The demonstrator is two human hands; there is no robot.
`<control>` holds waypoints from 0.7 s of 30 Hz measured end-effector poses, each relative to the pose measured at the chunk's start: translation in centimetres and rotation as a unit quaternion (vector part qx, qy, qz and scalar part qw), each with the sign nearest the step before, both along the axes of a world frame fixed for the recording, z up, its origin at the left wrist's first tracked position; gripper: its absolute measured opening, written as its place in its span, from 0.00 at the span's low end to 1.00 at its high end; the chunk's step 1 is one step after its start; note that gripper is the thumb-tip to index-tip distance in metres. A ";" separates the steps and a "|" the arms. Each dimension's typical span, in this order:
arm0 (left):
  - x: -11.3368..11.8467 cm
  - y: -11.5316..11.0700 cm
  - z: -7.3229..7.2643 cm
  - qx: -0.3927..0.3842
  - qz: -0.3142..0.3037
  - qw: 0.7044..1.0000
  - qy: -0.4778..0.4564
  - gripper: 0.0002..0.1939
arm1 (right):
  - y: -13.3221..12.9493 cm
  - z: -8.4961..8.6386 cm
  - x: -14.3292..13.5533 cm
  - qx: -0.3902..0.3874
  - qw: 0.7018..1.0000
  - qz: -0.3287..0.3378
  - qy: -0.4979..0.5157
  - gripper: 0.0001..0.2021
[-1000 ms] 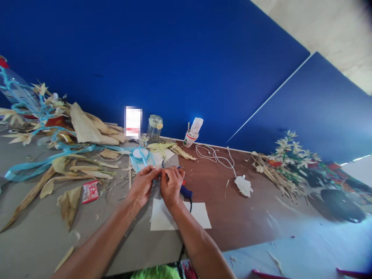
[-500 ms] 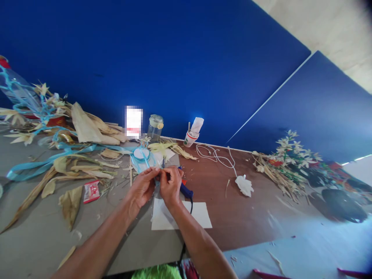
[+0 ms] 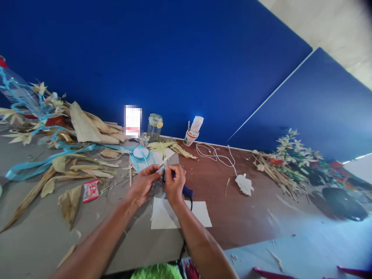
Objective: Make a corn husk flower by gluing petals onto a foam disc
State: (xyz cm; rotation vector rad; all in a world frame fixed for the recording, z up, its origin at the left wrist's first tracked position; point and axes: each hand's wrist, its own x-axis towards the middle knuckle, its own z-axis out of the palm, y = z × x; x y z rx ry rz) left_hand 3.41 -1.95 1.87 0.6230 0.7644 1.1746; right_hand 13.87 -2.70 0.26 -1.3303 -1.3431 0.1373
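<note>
Right hand (image 3: 175, 182) now a little farther right, its fingers more upright; half a second ago its fingertips sit lower, closer against those of the left hand (image 3: 144, 182). Pale slip (image 3: 165, 159) now stands out just above the pinched fingertips, where a thin dark tip shows earlier; its exact form too small to tell. Right of the grip, the blue-handled tool (image 3: 187, 191) loses most of its red-orange part behind the right hand.
</note>
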 end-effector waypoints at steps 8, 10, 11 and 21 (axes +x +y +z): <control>0.9 -0.6 0.4 -0.015 0.034 0.998 -0.045 0.13 | 0.0 0.2 0.1 0.028 0.997 -0.025 -0.070 0.09; 1.1 -0.6 0.4 -0.024 0.058 0.997 -0.050 0.14 | -0.1 0.1 0.0 0.029 0.996 -0.024 -0.087 0.08; 1.2 -0.6 0.4 -0.029 0.065 0.996 -0.049 0.15 | -0.1 0.1 0.0 0.028 0.995 -0.022 -0.097 0.08; 0.9 -0.3 0.5 -0.041 0.083 0.995 -0.024 0.13 | -0.2 0.0 -0.4 0.020 0.992 0.021 -0.126 0.08</control>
